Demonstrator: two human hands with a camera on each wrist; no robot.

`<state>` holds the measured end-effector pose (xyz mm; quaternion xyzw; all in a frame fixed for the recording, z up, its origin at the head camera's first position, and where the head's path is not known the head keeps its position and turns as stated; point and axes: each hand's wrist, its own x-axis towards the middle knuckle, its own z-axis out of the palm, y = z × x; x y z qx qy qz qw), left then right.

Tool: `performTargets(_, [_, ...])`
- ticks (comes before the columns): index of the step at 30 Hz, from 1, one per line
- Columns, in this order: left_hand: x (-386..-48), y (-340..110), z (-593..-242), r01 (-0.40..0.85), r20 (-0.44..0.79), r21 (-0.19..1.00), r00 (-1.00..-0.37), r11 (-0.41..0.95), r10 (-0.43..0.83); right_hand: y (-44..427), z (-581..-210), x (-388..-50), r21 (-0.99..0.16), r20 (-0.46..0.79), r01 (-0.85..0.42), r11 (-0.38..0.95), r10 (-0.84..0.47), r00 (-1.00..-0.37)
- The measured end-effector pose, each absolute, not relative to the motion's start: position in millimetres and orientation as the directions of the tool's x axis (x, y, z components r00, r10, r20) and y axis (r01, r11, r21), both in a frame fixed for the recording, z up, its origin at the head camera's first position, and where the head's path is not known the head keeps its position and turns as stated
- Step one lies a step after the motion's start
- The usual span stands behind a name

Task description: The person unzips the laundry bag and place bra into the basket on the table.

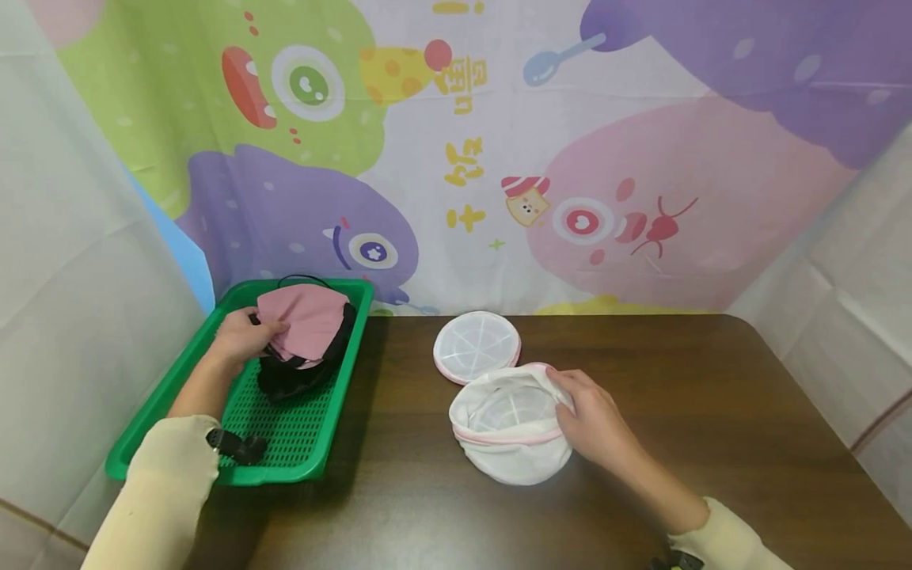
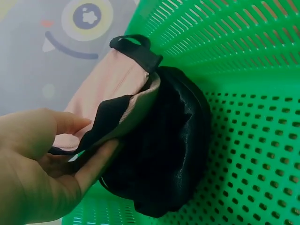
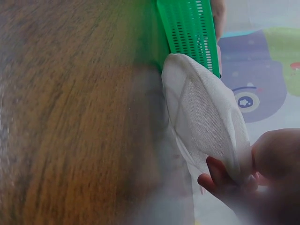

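Note:
Inside the green basket, my left hand pinches the edge of a pink garment with black trim. A black strap loop stands up from it in the left wrist view. Beneath lies a rounded black cloth piece; whether it is joined to the pink one I cannot tell. On the table, my right hand grips the rim of a round white mesh laundry bag with pink piping, its mouth gaping towards me. The bag tilts on its side in the right wrist view.
A second round mesh laundry bag lies flat just behind the gripped one. The brown table meets a cartoon-print curtain at its back edge. White sheeting hangs at both sides.

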<state>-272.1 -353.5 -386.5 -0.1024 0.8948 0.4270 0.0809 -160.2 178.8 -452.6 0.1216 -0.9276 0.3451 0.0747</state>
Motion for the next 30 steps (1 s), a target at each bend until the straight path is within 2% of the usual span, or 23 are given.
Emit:
performTargets(6, [-274.4, -354.0, -386.3, -0.228, -0.223, 0.655, -0.969, 0.72, -0.104, 179.4, -452.8, -160.3, -0.622, 0.225, -0.276, 0.733, -0.171, -0.959])
performTargets(13, [-280.3, -357.6, -391.7, -0.213, -0.175, 0.593, -0.975, 0.777, -0.134, 178.0, -451.9, -160.2, -0.629, 0.214, -0.267, 0.73, -0.168, -0.962])
performTargets(18, [-273.9, -353.9, -386.2, -0.208, -0.206, 0.548, -0.972, 0.81, -0.11, 177.4, -454.8, -161.2, -0.629, 0.231, -0.28, 0.725, -0.17, -0.958])
performTargets(22, [-277.2, -357.9, -390.1, -0.221, -0.227, 0.53, -0.967, 0.819, -0.114, 184.4, -477.5, -171.9, -0.619, 0.309, -0.343, 0.706, -0.183, -0.933])
performTargets(25, [-294.6, -375.3, -412.4, -0.227, -0.229, 0.545, -0.966, 0.807, -0.118, 193.1, -505.9, -187.1, -0.603, 0.344, -0.369, 0.707, -0.187, -0.92])
performTargets(27, [-309.2, -390.7, -429.7, -0.229, -0.242, 0.555, -0.964, 0.8, -0.109, 196.1, -518.3, -194.2, -0.607, 0.314, -0.343, 0.716, -0.18, -0.932])
performTargets(29, [-306.4, -388.4, -426.9, -0.241, -0.253, 0.554, -0.961, 0.797, -0.115, 197.4, -525.8, -199.5, -0.601, 0.258, -0.302, 0.74, -0.178, -0.95])
performTargets(30, [-302.2, -384.6, -422.2, -0.241, -0.259, 0.554, -0.96, 0.797, -0.11, 193.9, -516.2, -195.3, -0.612, 0.216, -0.275, 0.741, -0.178, -0.96])
